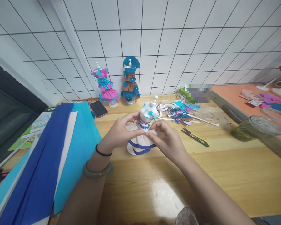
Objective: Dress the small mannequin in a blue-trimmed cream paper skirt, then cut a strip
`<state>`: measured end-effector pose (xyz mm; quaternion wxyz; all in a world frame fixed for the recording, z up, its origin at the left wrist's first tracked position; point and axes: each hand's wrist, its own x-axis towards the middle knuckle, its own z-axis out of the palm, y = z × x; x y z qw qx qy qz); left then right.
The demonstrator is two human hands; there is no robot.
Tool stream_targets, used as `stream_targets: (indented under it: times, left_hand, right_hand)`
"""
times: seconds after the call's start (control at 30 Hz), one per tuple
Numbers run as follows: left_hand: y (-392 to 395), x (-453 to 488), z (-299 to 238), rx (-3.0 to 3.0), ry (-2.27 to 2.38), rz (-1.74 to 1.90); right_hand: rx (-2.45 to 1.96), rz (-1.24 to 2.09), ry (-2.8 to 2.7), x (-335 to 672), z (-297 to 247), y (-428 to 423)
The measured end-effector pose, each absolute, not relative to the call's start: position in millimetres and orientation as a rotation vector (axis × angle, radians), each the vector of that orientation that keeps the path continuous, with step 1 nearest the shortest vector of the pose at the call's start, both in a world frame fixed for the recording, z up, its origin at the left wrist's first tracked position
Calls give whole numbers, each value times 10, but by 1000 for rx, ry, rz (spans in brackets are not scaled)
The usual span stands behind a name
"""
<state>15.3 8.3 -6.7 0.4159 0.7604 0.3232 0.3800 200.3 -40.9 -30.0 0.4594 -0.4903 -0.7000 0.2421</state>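
A small white dress form [149,112] with turquoise patches stands upright on the table in front of me. Around its waist sits a cream paper skirt [142,140] with a dark blue edge. My left hand [123,130] grips the skirt at the left of the waist, thumb across the front. On the other side my right hand [165,140] pinches the skirt's top edge, its thumb close to the left thumb. The form's round base shows partly under the skirt.
Yellow thread snips [195,137] lie right of the form, near paper scraps [178,112] and a clear jar [257,127]. Blue crepe paper [42,165] covers the left side. Behind are a phone [98,108], a pink dressed form [106,86] and a teal-brown one [130,82].
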Motion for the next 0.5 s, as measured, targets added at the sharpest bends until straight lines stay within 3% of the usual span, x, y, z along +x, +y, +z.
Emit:
stream_targets:
  times: [0.27, 0.5]
  left_hand:
    - [71, 174, -98, 1979, 904, 1022]
    - [69, 192, -123, 1988, 935, 1062]
  right_hand:
    - [-1193, 606, -1876, 2051, -170, -451]
    - [-1226, 107, -1976, 2087, -125, -556]
